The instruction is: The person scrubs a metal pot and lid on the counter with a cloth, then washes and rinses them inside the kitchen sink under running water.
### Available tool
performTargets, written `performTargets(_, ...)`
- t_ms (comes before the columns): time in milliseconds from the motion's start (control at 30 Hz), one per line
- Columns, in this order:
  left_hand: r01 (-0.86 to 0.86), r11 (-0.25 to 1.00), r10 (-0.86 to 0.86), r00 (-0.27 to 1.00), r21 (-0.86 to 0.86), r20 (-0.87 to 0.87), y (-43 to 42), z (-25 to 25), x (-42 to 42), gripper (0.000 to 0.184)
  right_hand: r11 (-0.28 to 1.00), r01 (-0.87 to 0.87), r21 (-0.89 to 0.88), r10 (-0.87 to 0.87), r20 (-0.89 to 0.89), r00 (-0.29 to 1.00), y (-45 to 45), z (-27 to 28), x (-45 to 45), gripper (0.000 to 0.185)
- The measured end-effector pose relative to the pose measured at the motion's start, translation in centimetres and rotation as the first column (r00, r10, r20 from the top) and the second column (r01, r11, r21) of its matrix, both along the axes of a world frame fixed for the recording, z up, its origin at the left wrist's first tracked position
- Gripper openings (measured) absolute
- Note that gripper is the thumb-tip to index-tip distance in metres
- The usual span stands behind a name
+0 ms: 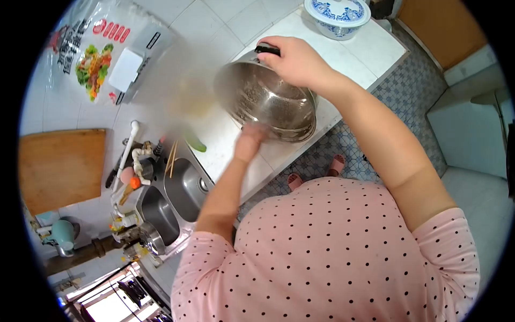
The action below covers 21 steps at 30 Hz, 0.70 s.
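A shiny steel pot (268, 96) is over the white tiled counter (214, 166), tilted so that its wet-looking inside shows. My right hand (292, 59) is closed on the black handle at its upper rim. Near the pot's lower left edge is my left hand (252, 138), its fingers smeared by motion, so its grip cannot be made out. Part of a green, long vegetable (196, 143) lies on the counter to the left.
A double steel sink (185, 188) with chopsticks (172, 158) beside it is at the left. A lidded blue-and-white bowl (339, 19) stands at the counter's far end. A wooden board (64, 169) is against the wall. Blur hides an area left of the pot.
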<state>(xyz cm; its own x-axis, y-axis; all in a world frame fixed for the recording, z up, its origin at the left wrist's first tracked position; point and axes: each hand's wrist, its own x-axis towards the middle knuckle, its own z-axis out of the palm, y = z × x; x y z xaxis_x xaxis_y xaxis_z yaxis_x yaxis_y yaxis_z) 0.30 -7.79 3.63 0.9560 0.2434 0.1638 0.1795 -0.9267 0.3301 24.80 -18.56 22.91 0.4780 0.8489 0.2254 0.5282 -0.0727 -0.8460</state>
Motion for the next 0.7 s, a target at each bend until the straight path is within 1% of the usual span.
performTargets(33,0.074,0.992,-0.064,0.994,0.1,-0.092,2.2,2.3,0.3,0.025,0.999,-0.028,0.014,0.028,0.021,0.999,0.2,0.2,0.1,0.037)
performTargets(67,0.139,0.977,-0.123,0.987,0.16,-0.103,5.0,3.2,0.4,0.024,1.0,-0.024,0.002,0.024,0.012,1.0,0.2,0.4,-0.1,0.037)
performTargets(100,0.135,0.951,-0.122,0.991,0.28,-0.063,6.2,4.6,0.7,0.027,1.0,-0.015,-0.011,0.015,0.004,1.0,0.2,0.7,-0.4,0.037)
performTargets(200,-0.012,0.965,0.054,0.987,0.264,-0.153,5.0,2.2,0.4,0.031,0.999,0.016,-0.036,-0.016,-0.004,1.0,0.1,1.0,-0.9,0.037)
performTargets(267,-0.014,1.0,0.013,0.987,-0.006,-0.158,-0.7,-0.2,0.6,0.031,0.999,0.041,-0.025,-0.041,0.01,0.999,0.5,1.0,-1.0,0.037)
performTargets(300,-0.028,0.98,0.015,0.997,-0.197,-0.07,-4.6,0.2,1.5,0.03,0.998,0.058,-0.018,-0.058,0.017,0.998,0.6,0.8,-1.1,0.037)
performTargets(333,-0.019,0.925,0.028,0.999,-0.379,0.018,-7.0,0.9,2.4,0.03,0.997,0.077,-0.009,-0.076,0.023,0.997,0.6,0.8,-1.2,0.037)
performTargets(367,0.003,0.933,0.0,1.0,-0.359,0.01,-6.9,0.7,2.6,0.03,0.997,0.078,-0.027,-0.079,-0.006,0.997,0.5,1.0,-1.3,0.036)
performTargets(433,0.044,0.944,-0.049,0.999,-0.326,-0.009,-6.8,0.0,3.0,0.029,0.998,0.062,-0.006,-0.062,0.038,0.997,0.5,0.6,-0.7,0.036)
performTargets(467,0.039,0.998,-0.049,0.976,-0.048,-0.213,-1.8,0.3,3.4,0.034,0.999,0.049,0.002,-0.049,0.058,0.997,0.4,0.3,-0.5,0.036)
performTargets(500,0.081,0.97,0.017,0.917,0.228,-0.398,3.9,0.7,4.2,0.039,1.0,0.015,-0.004,-0.014,0.049,0.999,0.2,0.2,-0.2,0.037)
performTargets(533,0.037,0.924,0.01,0.993,0.382,-0.121,4.8,2.7,4.7,0.039,0.999,0.034,-0.012,-0.033,0.063,0.997,0.5,0.3,-0.5,0.038)
performTargets(600,-0.102,0.949,0.174,0.958,0.298,-0.229,4.8,-3.0,5.7,0.036,0.997,0.073,-0.039,-0.07,0.086,0.994,0.4,0.4,-0.8,0.038)
performTargets(633,-0.069,0.992,0.099,0.948,0.11,-0.302,3.4,-3.1,6.1,0.036,0.996,0.08,-0.041,-0.077,0.072,0.994,0.7,0.2,-0.8,0.038)
performTargets(667,-0.038,0.996,0.007,0.934,-0.079,-0.356,0.9,-2.7,6.5,0.035,0.998,0.068,-0.014,-0.066,0.107,0.992,1.1,0.3,-0.7,0.038)
performTargets(700,-0.008,0.964,-0.101,0.912,-0.266,-0.396,-0.4,-1.4,6.9,0.035,0.998,0.063,0.014,-0.064,0.136,0.989,1.2,0.4,-0.5,0.038)
